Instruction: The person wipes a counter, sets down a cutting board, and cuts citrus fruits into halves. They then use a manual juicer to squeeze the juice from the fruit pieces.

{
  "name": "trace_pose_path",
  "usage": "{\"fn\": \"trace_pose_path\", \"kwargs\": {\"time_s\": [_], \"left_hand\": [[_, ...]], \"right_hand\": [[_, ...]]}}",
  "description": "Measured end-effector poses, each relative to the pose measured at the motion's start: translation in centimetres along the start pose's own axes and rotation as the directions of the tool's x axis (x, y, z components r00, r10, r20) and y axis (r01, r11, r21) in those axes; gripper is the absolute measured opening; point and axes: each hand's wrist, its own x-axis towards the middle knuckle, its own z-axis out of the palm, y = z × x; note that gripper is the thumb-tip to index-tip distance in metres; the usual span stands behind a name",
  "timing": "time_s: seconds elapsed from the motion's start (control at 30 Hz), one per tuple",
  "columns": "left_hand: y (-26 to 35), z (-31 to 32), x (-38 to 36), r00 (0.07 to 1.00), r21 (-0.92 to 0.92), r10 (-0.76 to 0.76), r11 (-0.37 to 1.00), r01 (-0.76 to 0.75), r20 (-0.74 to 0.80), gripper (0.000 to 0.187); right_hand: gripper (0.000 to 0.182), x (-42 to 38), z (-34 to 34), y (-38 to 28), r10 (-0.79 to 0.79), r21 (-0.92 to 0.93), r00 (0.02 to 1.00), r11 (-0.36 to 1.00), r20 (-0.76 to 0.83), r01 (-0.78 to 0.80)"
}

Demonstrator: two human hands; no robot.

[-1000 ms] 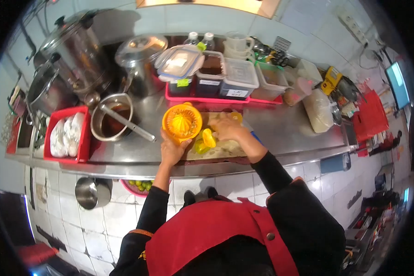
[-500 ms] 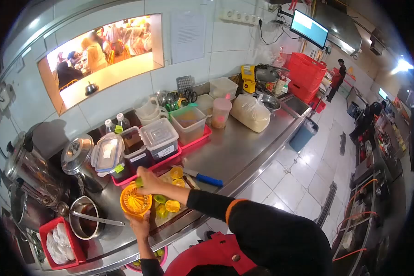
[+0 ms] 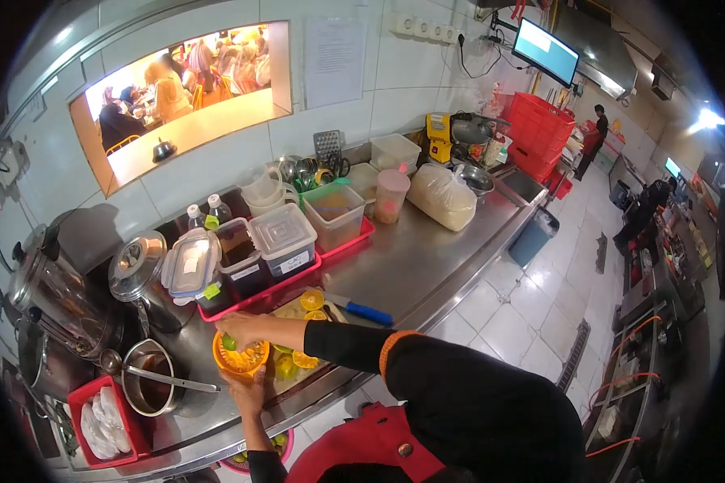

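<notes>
My left hand [image 3: 248,390] grips the near side of an orange plastic citrus juicer [image 3: 254,362] on the steel counter. Over the juicer's left part, my right hand [image 3: 248,327] is closed on a green-skinned orange half [image 3: 229,342], its cut face turned down and hidden. Right of the juicer, a cutting board [image 3: 288,310] carries cut orange halves [image 3: 312,299] and green peels [image 3: 284,368]. A knife with a blue handle [image 3: 367,314] lies at the board's far right.
A pot of dark liquid [image 3: 147,366] with a ladle [image 3: 169,380] across it stands left, beside a red basket [image 3: 139,435]. Behind are lidded containers [image 3: 284,233] in a red tray [image 3: 354,233]. A pink-rimmed tub of green fruit [image 3: 286,452] is below the counter edge.
My right hand has moved left and down with the orange half, from above the juicer's far rim onto the juicer. My left hand keeps its grip.
</notes>
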Motion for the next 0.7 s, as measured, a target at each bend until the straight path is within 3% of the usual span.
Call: {"fn": "trace_pose_path", "kwargs": {"time_s": [0.03,0.17,0.33,0.53,0.57,0.6,0.63,0.67,0.7], "left_hand": [[0.0,-0.1,-0.1,1.0,0.0,-0.003,1.0,0.003,0.003,0.094],[0.5,-0.2,0.0,1.0,-0.049,0.016,0.999,-0.015,0.02,0.095],[-0.3,-0.1,0.0,0.999,-0.071,0.039,0.997,-0.037,0.027,0.095],[-0.5,0.2,0.2,0.998,-0.03,0.062,0.998,-0.062,-0.013,0.091],[-0.6,0.1,0.3,0.998,-0.041,-0.037,0.998,0.039,0.043,0.092],[-0.6,0.0,0.3,0.986,-0.047,-0.136,0.989,0.141,0.098,0.092],[-0.2,-0.2,0.2,0.986,-0.045,-0.136,0.989,0.141,0.096,0.092],[0.3,-0.3,0.0,0.992,-0.043,-0.1,0.994,0.103,0.074,0.092],[0.6,-0.4,0.0,0.997,-0.042,-0.063,0.997,0.065,0.051,0.093]], "right_hand": [[0.06,0.0,0.0,-0.4,0.01,-0.091,1.0,0.996,-0.008,-0.011],[0.057,-0.9,-0.2,-2.2,0.097,-0.15,0.995,0.984,-0.012,-0.098],[0.038,-1.7,-0.8,-4.6,0.205,-0.285,0.977,0.935,-0.054,-0.212],[0.032,1.1,-0.4,-5.7,0.452,-0.24,0.888,0.856,-0.08,-0.457],[0.032,1.2,0.3,-5.4,0.448,-0.24,0.89,0.858,-0.08,-0.454],[0.03,1.3,1.8,-4.5,0.255,-0.317,0.936,0.891,-0.244,-0.326],[0.03,1.2,2.3,-4.4,0.041,-0.408,0.923,0.889,-0.382,-0.208],[0.03,1.1,2.6,-4.0,0.039,-0.407,0.923,0.89,-0.383,-0.206],[0.03,0.6,2.1,-3.8,0.082,-0.377,0.975,0.913,-0.208,-0.158]]}}
